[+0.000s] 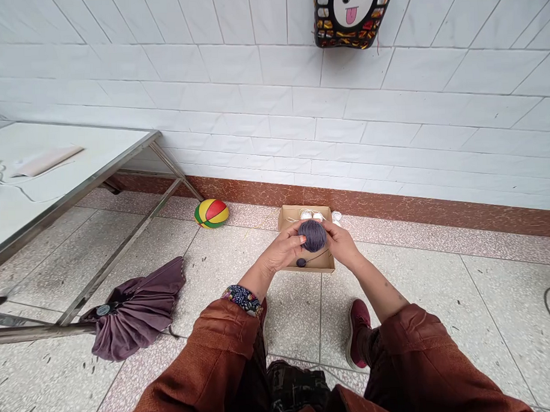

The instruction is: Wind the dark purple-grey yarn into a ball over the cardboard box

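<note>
Between my two hands is a round ball of dark purple-grey yarn [313, 236], held above a shallow cardboard box [324, 265]. My left hand [284, 246] grips its left side, with the thumb across the front. On the right side, my right hand [340, 242] holds it too, its fingers partly hidden behind the ball. Inside the box lies a small dark ball of yarn [301, 262], and a strand runs from it up toward my right hand. White balls of yarn [306, 214] sit at the back of the box.
Another white ball [337, 217] lies just right of the box. A colourful ball [211, 213] rests by the wall. Left are a folded purple umbrella [138, 310] and a metal-framed table [83, 149]. A black basket [354, 35] hangs on the tiled wall.
</note>
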{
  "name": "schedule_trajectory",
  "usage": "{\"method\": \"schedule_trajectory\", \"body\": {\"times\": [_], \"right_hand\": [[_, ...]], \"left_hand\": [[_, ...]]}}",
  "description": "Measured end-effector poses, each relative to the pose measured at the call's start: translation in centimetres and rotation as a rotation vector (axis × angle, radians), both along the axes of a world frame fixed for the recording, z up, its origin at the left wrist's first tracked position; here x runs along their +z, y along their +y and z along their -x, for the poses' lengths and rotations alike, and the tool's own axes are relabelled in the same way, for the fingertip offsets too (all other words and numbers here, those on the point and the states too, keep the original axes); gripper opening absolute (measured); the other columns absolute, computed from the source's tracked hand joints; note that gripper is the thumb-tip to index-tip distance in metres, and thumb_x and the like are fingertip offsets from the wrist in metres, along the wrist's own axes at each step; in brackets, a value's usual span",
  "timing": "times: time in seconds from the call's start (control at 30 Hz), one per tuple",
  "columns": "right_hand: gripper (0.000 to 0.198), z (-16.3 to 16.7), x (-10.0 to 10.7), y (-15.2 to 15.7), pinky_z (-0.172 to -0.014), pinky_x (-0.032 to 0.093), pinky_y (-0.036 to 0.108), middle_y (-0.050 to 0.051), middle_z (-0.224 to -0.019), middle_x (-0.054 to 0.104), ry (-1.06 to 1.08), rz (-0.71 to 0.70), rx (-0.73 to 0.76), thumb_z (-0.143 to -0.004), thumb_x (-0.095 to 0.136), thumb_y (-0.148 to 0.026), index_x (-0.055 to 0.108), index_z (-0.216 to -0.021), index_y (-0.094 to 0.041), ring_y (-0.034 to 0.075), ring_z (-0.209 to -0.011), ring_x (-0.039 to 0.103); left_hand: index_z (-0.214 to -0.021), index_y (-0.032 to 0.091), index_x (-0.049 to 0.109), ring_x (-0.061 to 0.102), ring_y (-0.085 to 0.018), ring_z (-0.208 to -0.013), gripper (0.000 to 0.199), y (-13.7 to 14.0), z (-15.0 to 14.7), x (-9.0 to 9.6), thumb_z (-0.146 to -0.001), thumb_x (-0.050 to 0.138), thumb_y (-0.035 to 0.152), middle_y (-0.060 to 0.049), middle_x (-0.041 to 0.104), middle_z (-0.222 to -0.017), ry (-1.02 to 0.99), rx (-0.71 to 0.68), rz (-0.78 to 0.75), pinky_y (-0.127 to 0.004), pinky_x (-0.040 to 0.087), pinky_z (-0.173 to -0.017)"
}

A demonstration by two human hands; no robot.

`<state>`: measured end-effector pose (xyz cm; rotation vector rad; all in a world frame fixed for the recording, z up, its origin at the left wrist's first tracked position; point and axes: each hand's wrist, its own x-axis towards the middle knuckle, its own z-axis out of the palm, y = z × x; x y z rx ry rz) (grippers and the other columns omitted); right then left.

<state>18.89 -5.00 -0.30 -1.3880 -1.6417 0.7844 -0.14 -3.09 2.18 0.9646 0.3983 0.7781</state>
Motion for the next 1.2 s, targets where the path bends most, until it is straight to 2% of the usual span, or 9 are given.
{"method": "schedule_trajectory", "body": {"times": [0.1, 0.23, 0.37, 0.47, 0.57, 0.67, 0.77, 0.97, 1.2], "right_hand": [[0.017, 0.5, -0.4, -0.2, -0.074, 0.048, 0.031, 0.004, -0.084, 0.069, -0.086, 0.0, 0.038, -0.092, 0.051, -0.024, 0.068, -0.088, -0.021, 0.021, -0.082, 0.062], [0.016, 1.2, 0.0, -0.9, -0.074, 0.046, 0.03, 0.004, -0.085, 0.068, -0.145, -0.024, 0.233, -0.095, 0.053, -0.028, 0.067, -0.09, -0.021, 0.018, -0.078, 0.061], [0.02, 1.4, 2.0, -2.0, -0.069, 0.044, 0.028, 0.001, -0.081, 0.065, -0.089, -0.033, 0.385, -0.098, 0.053, -0.034, 0.066, -0.088, -0.021, 0.015, -0.07, 0.057], [0.021, 0.8, 3.5, -2.2, -0.067, 0.044, 0.027, 0.002, -0.082, 0.065, 0.041, -0.069, 0.305, -0.098, 0.054, -0.037, 0.066, -0.093, -0.022, 0.015, -0.071, 0.057], [0.025, -0.2, 3.8, -1.6, -0.069, 0.046, 0.029, 0.003, -0.083, 0.064, 0.114, -0.125, 0.144, -0.098, 0.053, -0.042, 0.066, -0.092, -0.022, 0.017, -0.075, 0.058], [0.026, -0.8, 2.8, -0.7, -0.072, 0.046, 0.03, 0.003, -0.082, 0.064, 0.086, -0.142, -0.008, -0.096, 0.055, -0.044, 0.065, -0.086, -0.022, 0.018, -0.077, 0.058], [0.025, -0.9, 1.3, 0.0, -0.067, 0.044, 0.029, 0.001, -0.075, 0.062, 0.052, -0.064, -0.075, -0.095, 0.054, -0.042, 0.063, -0.083, -0.022, 0.018, -0.07, 0.055], [0.02, -0.1, -0.8, 0.0, -0.069, 0.046, 0.029, 0.002, -0.079, 0.068, -0.072, 0.034, -0.016, -0.093, 0.049, -0.028, 0.066, -0.085, -0.022, 0.019, -0.076, 0.061], [0.02, 1.1, -1.1, -0.7, -0.071, 0.046, 0.029, 0.003, -0.085, 0.069, -0.185, 0.023, 0.161, -0.098, 0.049, -0.03, 0.067, -0.095, -0.021, 0.019, -0.076, 0.062]], "left_hand": [[-0.122, 0.019, 0.066, 0.061, -0.023, -0.108, 0.053, 0.5, 0.1, -0.3, -0.073, 0.078, 0.033, -0.011, 0.066, -0.122, 0.028, 0.131, 0.049, -0.033, 0.049, -0.09], [-0.118, 0.019, 0.064, 0.062, -0.018, -0.093, 0.049, 1.4, 0.4, -0.9, -0.073, 0.076, 0.035, -0.007, 0.067, -0.113, 0.235, 0.313, 0.004, -0.029, 0.048, -0.075], [-0.115, 0.018, 0.064, 0.061, -0.02, -0.097, 0.048, 2.0, 0.5, -1.5, -0.068, 0.074, 0.026, -0.006, 0.067, -0.107, 0.518, 0.424, -0.215, -0.034, 0.048, -0.089], [-0.115, 0.018, 0.064, 0.061, -0.023, -0.102, 0.05, 1.9, 0.5, -1.8, -0.067, 0.074, 0.024, -0.007, 0.067, -0.11, 0.598, 0.36, -0.333, -0.038, 0.046, -0.097], [-0.129, 0.02, 0.058, 0.062, -0.024, -0.105, 0.062, 1.3, 0.5, -1.5, -0.069, 0.075, 0.026, -0.008, 0.066, -0.117, 0.535, 0.169, -0.328, -0.04, 0.045, -0.098], [-0.143, 0.025, 0.048, 0.06, -0.025, -0.113, 0.076, 0.6, 0.4, -1.0, -0.073, 0.075, 0.027, -0.009, 0.064, -0.124, 0.367, -0.015, -0.284, -0.041, 0.043, -0.101], [-0.144, 0.027, 0.051, 0.056, -0.027, -0.121, 0.072, 0.1, 0.1, -0.5, -0.076, 0.075, 0.031, -0.01, 0.062, -0.13, 0.183, -0.074, -0.217, -0.04, 0.042, -0.103], [-0.131, 0.02, 0.063, 0.057, -0.027, -0.119, 0.057, 0.5, 0.0, -0.1, -0.077, 0.072, 0.035, -0.012, 0.059, -0.137, 0.03, 0.013, 0.012, -0.036, 0.046, -0.094], [-0.125, 0.02, 0.062, 0.06, -0.023, -0.109, 0.053, 1.6, 0.6, -0.2, -0.074, 0.074, 0.029, -0.01, 0.062, -0.127, 0.142, 0.233, -0.023, -0.033, 0.048, -0.087]]}}
